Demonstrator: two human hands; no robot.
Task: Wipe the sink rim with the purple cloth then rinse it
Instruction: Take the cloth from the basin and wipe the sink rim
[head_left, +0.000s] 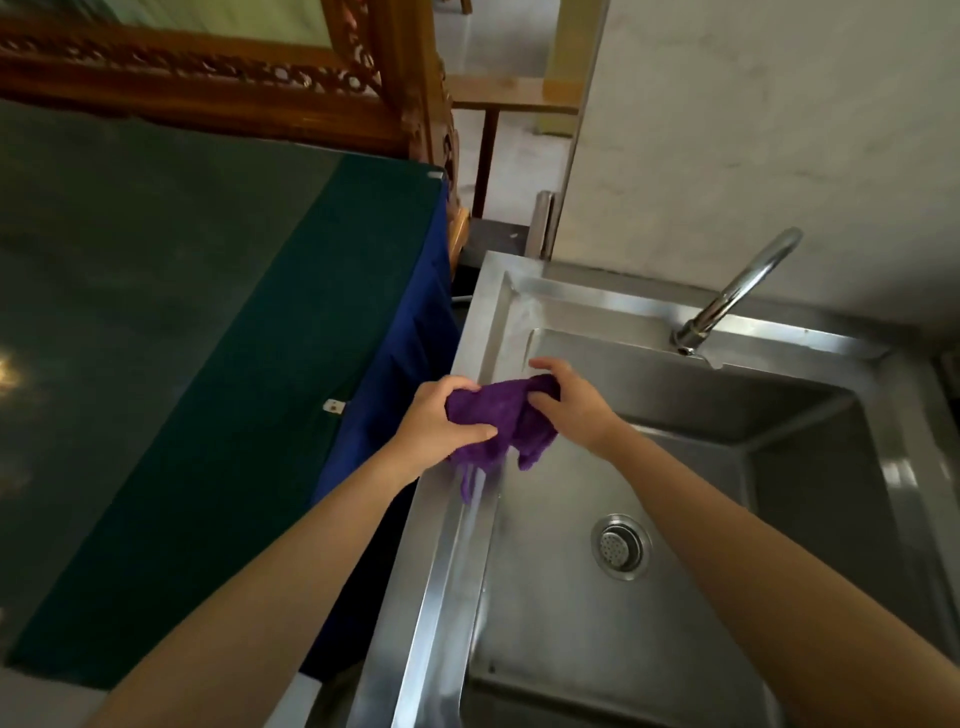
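A purple cloth (506, 418) is bunched between both my hands above the left rim of a stainless steel sink (441, 561). My left hand (441, 423) grips its left end, thumb across the front. My right hand (566, 402) holds the right end from above. Loose corners of the cloth hang down, one touching the rim's inner edge. The sink basin has a round drain strainer (621, 545) in its floor. A curved chrome tap (737, 291) stands on the back rim, and no water is visible from it.
A table with a dark green top and a blue cloth skirt (218, 364) stands close against the sink's left side. A carved wooden frame (208, 83) rises behind it. A plain grey wall (779, 130) backs the sink.
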